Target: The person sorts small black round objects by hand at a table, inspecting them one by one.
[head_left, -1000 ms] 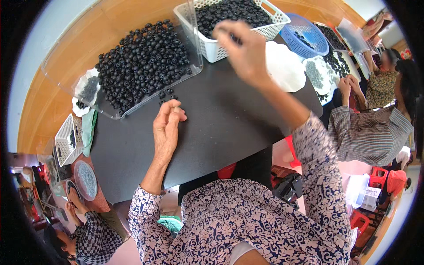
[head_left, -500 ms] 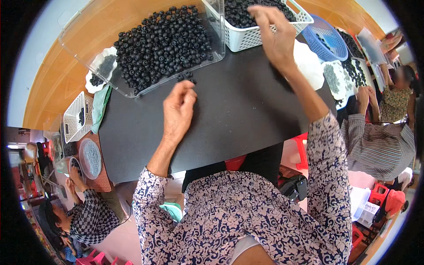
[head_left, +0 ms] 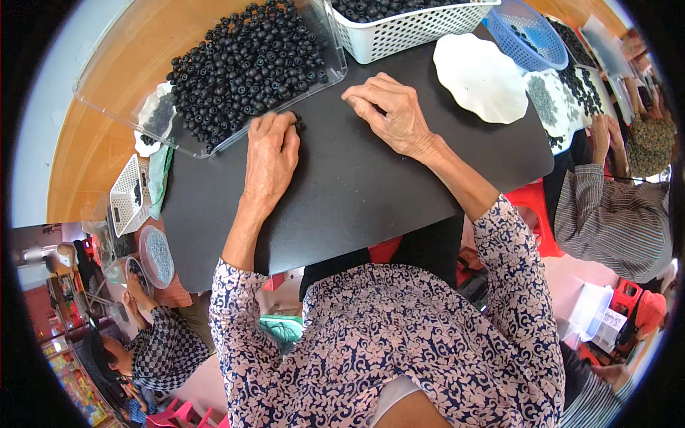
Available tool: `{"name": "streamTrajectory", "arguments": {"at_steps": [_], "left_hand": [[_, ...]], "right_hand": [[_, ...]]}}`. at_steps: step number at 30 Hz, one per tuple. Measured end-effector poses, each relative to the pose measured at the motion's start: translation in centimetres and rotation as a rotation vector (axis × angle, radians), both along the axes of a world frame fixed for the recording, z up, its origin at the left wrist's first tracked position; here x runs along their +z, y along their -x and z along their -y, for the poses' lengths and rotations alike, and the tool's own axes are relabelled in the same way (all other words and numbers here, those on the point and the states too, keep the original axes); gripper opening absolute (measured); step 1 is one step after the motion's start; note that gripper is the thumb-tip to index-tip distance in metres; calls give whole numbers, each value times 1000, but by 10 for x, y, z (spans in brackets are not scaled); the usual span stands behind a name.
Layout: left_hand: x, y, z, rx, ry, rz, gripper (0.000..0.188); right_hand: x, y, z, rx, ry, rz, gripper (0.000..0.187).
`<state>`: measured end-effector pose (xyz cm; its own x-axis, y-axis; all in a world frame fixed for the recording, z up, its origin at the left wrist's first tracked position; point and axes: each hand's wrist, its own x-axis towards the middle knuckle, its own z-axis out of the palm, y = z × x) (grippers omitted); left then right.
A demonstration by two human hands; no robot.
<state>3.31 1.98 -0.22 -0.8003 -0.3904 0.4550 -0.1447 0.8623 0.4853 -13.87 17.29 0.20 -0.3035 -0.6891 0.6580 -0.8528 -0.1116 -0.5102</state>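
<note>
My left hand (head_left: 273, 153) is at the near edge of a clear plastic bin (head_left: 207, 150). Its fingers are curled, with small black round pieces (head_left: 299, 125) at the fingertips. A heap of such pieces (head_left: 246, 60), many showing a ring-shaped opening, lies in the bin. Above the dark tabletop (head_left: 342, 178), my right hand (head_left: 396, 118) is closed, thumb against bent fingers. Whatever it holds, if anything, is hidden. Beyond it, a white perforated basket (head_left: 399, 36) has more black pieces in it.
A white scalloped plate (head_left: 481, 78) rests right of my right hand, near a blue basket (head_left: 528, 36). Trays with grey and black pieces lie farther right, before a person in a striped top (head_left: 614, 221). Another person in a checked top (head_left: 171, 349) works at left.
My right hand has come down from the white basket to above the tabletop, uncovering the white plate. My left hand has closed in over the loose black pieces beside the bin. The view has shifted slightly.
</note>
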Motion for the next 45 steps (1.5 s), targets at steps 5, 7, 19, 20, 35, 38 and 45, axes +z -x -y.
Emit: {"name": "streamTrajectory", "arguments": {"at_steps": [5, 7, 19, 20, 35, 38, 45], "left_hand": [[10, -6, 7, 37, -23, -56, 15], [11, -3, 12, 49, 14, -56, 16], [16, 14, 2, 36, 224, 276, 11], [18, 12, 0, 27, 198, 303, 10], [-2, -3, 13, 72, -141, -65, 14], [-2, -1, 15, 108, -205, -63, 16], [-7, -1, 15, 113, -174, -117, 16]], "right_hand": [[0, 1, 2, -11, -5, 91, 10], [0, -1, 4, -1, 16, 94, 9], [1, -7, 2, 15, -47, 50, 9], [-1, -4, 2, 17, -27, 25, 8], [-16, 3, 38, -158, -212, 389, 34], [-17, -6, 43, -121, -146, 232, 27], [-17, -1, 55, -189, 15, 92, 30]]}}
